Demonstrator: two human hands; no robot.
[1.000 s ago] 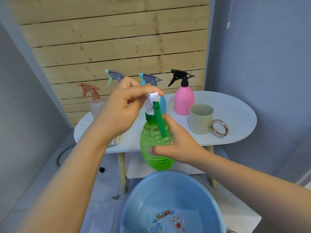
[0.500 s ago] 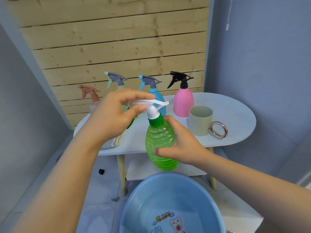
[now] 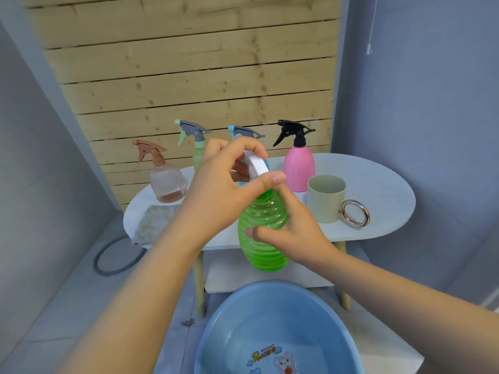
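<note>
A ribbed green spray bottle (image 3: pixel 263 233) is held in the air above a blue basin (image 3: pixel 275 333), in front of the white table (image 3: pixel 378 184). My right hand (image 3: pixel 294 230) wraps round the bottle's body from the right. My left hand (image 3: pixel 226 190) grips its white spray head (image 3: pixel 256 164) from above, fingers and thumb curled round it. The bottle's neck is mostly hidden by my left thumb.
On the table stand a brown-topped clear spray bottle (image 3: pixel 166 179), a pale green one (image 3: pixel 198 152), a blue one (image 3: pixel 244 132) behind my hand, a pink one (image 3: pixel 298 166) and a beige mug (image 3: pixel 326 198) with a metal ring handle. A cloth (image 3: pixel 151 222) lies at its left edge. A hose ring (image 3: pixel 116 257) lies on the floor.
The white spray head has turned in my left hand from pointing right to end-on towards me. Its green tube, seen outside a second ago, is out of sight.
</note>
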